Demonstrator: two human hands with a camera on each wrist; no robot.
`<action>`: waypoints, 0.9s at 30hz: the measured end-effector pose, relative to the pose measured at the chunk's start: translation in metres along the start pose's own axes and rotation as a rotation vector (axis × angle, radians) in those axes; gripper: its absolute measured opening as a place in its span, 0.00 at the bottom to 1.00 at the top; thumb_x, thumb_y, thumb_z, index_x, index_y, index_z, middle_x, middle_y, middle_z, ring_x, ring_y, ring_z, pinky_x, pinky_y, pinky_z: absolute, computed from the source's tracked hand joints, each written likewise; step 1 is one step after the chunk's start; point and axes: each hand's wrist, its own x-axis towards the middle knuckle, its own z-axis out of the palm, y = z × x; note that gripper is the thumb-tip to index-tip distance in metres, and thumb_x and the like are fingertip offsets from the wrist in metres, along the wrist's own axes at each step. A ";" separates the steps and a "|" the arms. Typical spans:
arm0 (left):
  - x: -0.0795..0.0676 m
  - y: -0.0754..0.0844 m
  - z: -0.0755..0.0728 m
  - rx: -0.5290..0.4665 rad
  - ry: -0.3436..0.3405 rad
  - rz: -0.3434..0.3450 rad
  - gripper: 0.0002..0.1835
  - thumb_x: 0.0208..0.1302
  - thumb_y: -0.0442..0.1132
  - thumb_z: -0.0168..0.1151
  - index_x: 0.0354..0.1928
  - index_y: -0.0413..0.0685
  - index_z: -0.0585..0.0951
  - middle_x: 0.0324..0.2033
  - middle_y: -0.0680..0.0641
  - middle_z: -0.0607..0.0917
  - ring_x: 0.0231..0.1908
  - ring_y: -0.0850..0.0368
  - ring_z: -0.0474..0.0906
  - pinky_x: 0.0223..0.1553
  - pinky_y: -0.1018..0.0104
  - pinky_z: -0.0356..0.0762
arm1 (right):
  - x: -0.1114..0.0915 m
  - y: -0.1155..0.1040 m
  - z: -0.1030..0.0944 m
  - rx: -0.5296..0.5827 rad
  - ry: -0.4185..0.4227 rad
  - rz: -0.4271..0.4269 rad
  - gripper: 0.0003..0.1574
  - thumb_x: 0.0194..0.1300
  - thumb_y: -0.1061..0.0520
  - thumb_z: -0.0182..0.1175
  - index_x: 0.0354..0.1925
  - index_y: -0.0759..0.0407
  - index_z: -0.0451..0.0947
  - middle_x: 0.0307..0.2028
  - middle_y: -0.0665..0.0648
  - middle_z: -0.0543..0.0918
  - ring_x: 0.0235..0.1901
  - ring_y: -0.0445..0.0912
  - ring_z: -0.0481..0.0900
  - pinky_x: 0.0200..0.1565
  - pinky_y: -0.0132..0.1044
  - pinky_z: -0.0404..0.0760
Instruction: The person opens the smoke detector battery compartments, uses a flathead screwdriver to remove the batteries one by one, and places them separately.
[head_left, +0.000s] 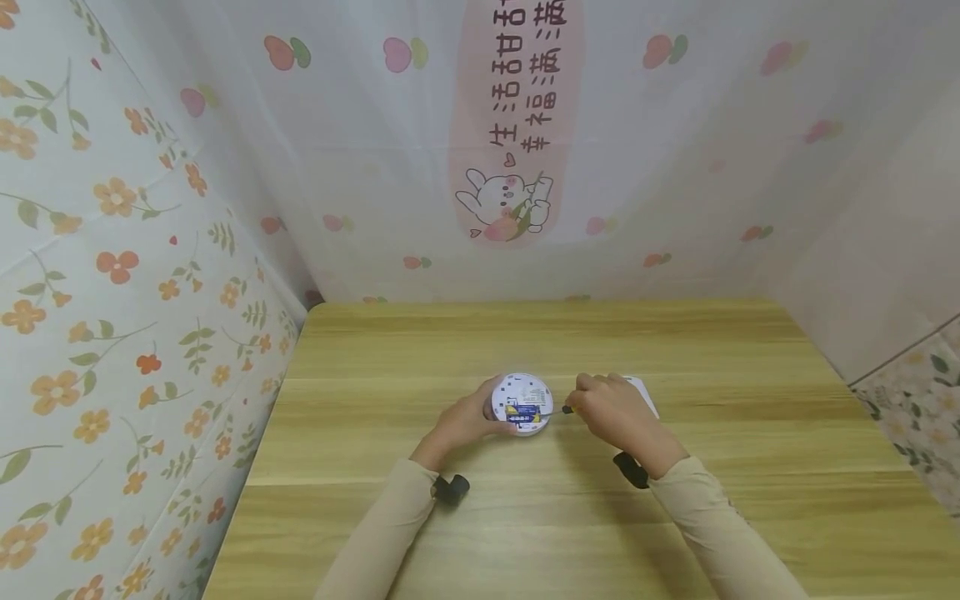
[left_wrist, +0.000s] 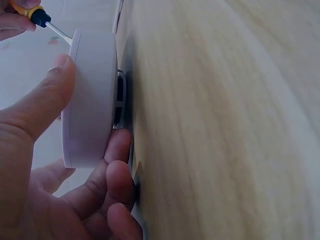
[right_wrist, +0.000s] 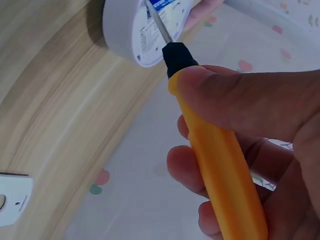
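A round white device [head_left: 517,392] is tilted with its battery side up in the head view. A blue and yellow battery [head_left: 522,413] lies in its slot there. My left hand [head_left: 467,418] grips the device by its rim, thumb on one face and fingers beneath, as the left wrist view shows. In my right hand [head_left: 611,408] is a screwdriver [right_wrist: 220,160] with a yellow handle and black collar, thumb and fingers wrapped around it. Its metal tip [right_wrist: 159,22] reaches the device's face beside the battery's end; whether it touches the battery I cannot tell.
A white flat plate [right_wrist: 14,200] with a hole lies on the wooden table [head_left: 360,517], partly behind my right hand in the head view. Patterned cloths [head_left: 360,150] hang behind the table and along its left side. Black straps sit on both wrists.
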 end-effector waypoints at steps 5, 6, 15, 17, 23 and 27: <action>0.000 0.003 -0.001 -0.011 -0.004 -0.002 0.51 0.52 0.57 0.71 0.75 0.57 0.55 0.67 0.40 0.70 0.62 0.35 0.70 0.61 0.39 0.67 | 0.003 -0.001 -0.004 -0.023 -0.006 -0.012 0.04 0.53 0.59 0.69 0.26 0.50 0.85 0.21 0.48 0.73 0.18 0.41 0.69 0.25 0.32 0.62; -0.001 0.004 -0.002 -0.012 -0.007 -0.001 0.51 0.52 0.57 0.71 0.75 0.56 0.55 0.67 0.40 0.70 0.63 0.35 0.70 0.61 0.39 0.66 | 0.004 -0.002 -0.006 -0.028 -0.008 -0.014 0.04 0.53 0.60 0.69 0.25 0.50 0.85 0.21 0.48 0.73 0.18 0.41 0.69 0.25 0.32 0.63; -0.001 0.005 -0.002 0.000 -0.011 0.002 0.51 0.52 0.56 0.71 0.75 0.56 0.55 0.67 0.39 0.71 0.62 0.36 0.71 0.61 0.39 0.67 | 0.010 -0.010 -0.018 -0.070 -0.125 0.002 0.07 0.55 0.64 0.66 0.25 0.52 0.84 0.22 0.51 0.72 0.18 0.44 0.69 0.25 0.35 0.65; -0.001 0.004 -0.001 0.001 -0.009 0.001 0.51 0.52 0.56 0.71 0.75 0.56 0.56 0.67 0.39 0.71 0.62 0.36 0.71 0.61 0.39 0.67 | 0.011 -0.011 -0.019 -0.073 -0.151 0.013 0.08 0.55 0.64 0.65 0.26 0.52 0.84 0.22 0.51 0.73 0.19 0.44 0.70 0.26 0.35 0.66; 0.000 0.003 0.000 0.015 -0.018 0.007 0.52 0.52 0.57 0.71 0.75 0.58 0.55 0.67 0.41 0.71 0.62 0.37 0.71 0.61 0.39 0.67 | 0.013 -0.012 -0.021 -0.038 -0.195 0.021 0.08 0.56 0.65 0.64 0.26 0.52 0.84 0.22 0.52 0.73 0.19 0.46 0.71 0.26 0.37 0.69; 0.000 0.004 -0.002 0.028 -0.019 0.016 0.51 0.52 0.56 0.71 0.75 0.58 0.55 0.66 0.40 0.72 0.61 0.37 0.73 0.59 0.39 0.69 | 0.010 -0.006 -0.016 0.048 -0.200 0.038 0.09 0.58 0.64 0.63 0.27 0.51 0.86 0.22 0.51 0.72 0.17 0.43 0.68 0.22 0.35 0.69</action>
